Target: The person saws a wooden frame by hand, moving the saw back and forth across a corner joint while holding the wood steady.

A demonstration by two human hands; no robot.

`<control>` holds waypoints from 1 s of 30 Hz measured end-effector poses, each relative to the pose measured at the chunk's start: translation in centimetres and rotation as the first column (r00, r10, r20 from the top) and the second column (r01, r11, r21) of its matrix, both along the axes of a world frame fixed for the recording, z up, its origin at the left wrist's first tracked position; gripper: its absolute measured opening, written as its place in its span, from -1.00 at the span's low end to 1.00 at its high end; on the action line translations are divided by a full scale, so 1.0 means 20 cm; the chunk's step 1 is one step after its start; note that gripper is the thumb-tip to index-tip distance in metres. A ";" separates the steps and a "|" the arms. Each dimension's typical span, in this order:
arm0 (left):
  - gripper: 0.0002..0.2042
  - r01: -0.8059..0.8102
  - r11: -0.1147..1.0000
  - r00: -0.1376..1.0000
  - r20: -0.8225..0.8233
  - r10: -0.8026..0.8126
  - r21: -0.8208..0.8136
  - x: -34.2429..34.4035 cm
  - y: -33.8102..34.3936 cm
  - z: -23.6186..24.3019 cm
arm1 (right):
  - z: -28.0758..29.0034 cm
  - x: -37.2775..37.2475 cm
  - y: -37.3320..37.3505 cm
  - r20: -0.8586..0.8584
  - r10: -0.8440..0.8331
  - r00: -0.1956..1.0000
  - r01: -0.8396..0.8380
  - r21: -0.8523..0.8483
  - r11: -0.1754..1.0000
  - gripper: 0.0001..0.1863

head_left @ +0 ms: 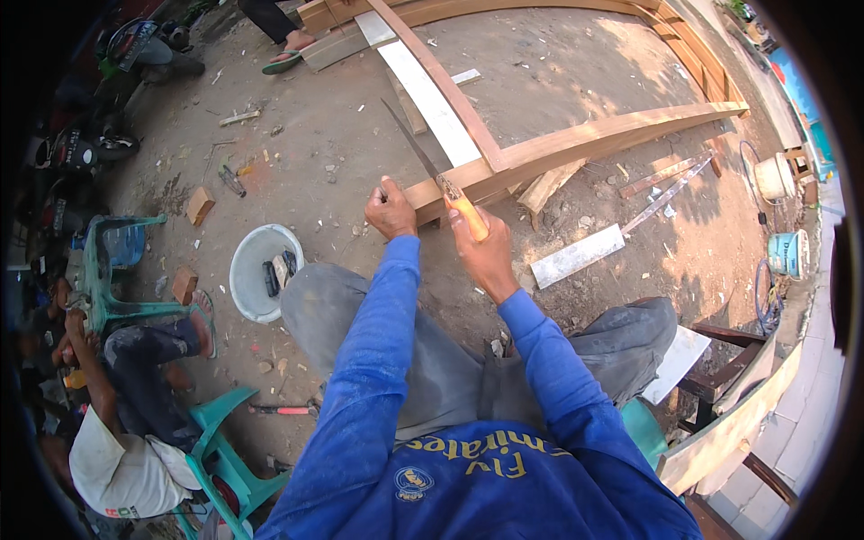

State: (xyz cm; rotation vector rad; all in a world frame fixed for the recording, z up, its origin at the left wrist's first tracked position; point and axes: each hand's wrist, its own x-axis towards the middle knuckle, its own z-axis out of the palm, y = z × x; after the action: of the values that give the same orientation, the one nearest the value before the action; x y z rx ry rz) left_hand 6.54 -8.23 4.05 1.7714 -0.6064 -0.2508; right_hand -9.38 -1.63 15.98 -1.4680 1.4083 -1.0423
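Observation:
My right hand (483, 255) is wrapped round the orange-yellow handle of a handsaw (466, 214). Its long dark blade points up and to the left, lying across the near end of a wooden frame beam (540, 160). On the end of that beam, left of the blade, my left hand (391, 210) is closed over the wood. A reddish-brown crosspiece (447, 90) meets the beam just beyond the saw. Beside it runs a white board (430, 99). Whether the teeth have cut into the wood cannot be made out.
A white bucket (261, 270) with dark tools inside stands left of my knee. A red-handled hammer (288, 409) lies nearby. At left, another person sits near green plastic chairs (238, 450); a sandalled foot (286, 58) shows at the top. Offcuts and a pale board (578, 256) lie at right.

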 end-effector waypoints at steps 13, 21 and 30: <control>-0.45 -0.177 0.974 0.924 -0.366 0.115 -0.140 -0.02 0.01 0.05 | 0.33 -0.56 0.86 -0.122 0.111 0.986 -0.096 0.120 0.988 -0.78; -0.54 -0.122 0.978 0.988 -0.113 0.104 -0.169 0.00 0.04 -0.01 | -0.04 -0.05 -0.01 -0.026 0.168 0.985 -0.168 0.006 0.986 -0.76; -0.60 0.057 0.997 0.994 -0.085 -0.062 -0.060 0.06 0.04 0.02 | 0.15 -0.44 0.57 -0.037 0.102 0.994 -0.098 0.086 0.991 -0.77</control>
State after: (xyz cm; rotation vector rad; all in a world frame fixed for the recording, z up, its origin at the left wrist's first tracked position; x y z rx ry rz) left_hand 7.75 -7.41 4.51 1.6795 -0.5985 -0.3463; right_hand -18.14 9.78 18.97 -1.4898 1.3762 -0.8846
